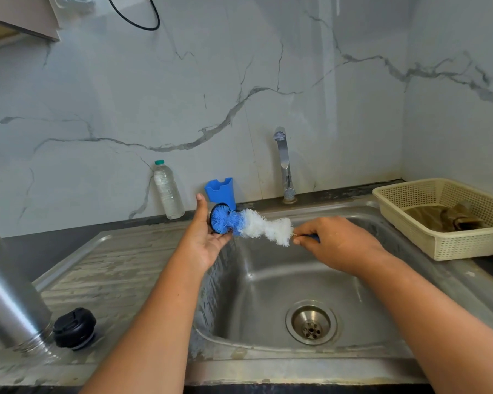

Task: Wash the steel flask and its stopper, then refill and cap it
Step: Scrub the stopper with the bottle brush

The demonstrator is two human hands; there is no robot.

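Over the steel sink point(268, 280), the left hand point(204, 237) is cupping a black round cap point(212, 220) so the right hand point(339, 243), pinching the bottle brush point(256, 226), is scrubbing inside it, while the steel flask point(9, 294) and stopper point(74, 328) are sitting on the left surface point(111, 265).

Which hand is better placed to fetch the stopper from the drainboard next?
Probably the left hand: the stopper sits left, by the flask; the right hand pinches the brush over the sink. Left holds a lid, though.
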